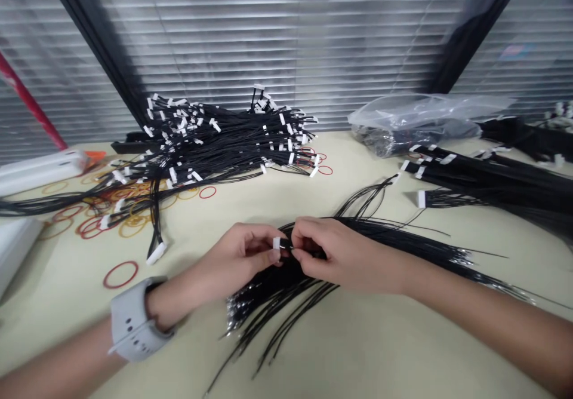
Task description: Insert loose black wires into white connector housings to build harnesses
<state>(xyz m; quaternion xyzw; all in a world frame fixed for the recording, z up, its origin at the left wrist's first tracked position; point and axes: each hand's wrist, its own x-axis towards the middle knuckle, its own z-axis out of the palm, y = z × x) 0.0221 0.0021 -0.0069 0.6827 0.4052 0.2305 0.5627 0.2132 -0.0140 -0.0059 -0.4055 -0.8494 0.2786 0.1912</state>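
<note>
My left hand [244,252] pinches a small white connector [276,243] between thumb and fingers. Black wires run from the connector toward my right hand [329,252], whose thumb and forefinger are closed on a thin black wire [290,248] close beside it. Whether the wire's tip sits inside the connector I cannot tell. Under both hands lies a loose bundle of black wires [308,291], with shiny metal terminals [235,312] at the ends. My left wrist wears a grey band [136,318].
A large pile of black cables with white connectors [224,133] lies at the back. Red and yellow rubber bands [120,273] are scattered at left. A clear plastic bag [412,121] and more cable bundles [501,178] lie at right. Window blinds [295,40] stand behind the table.
</note>
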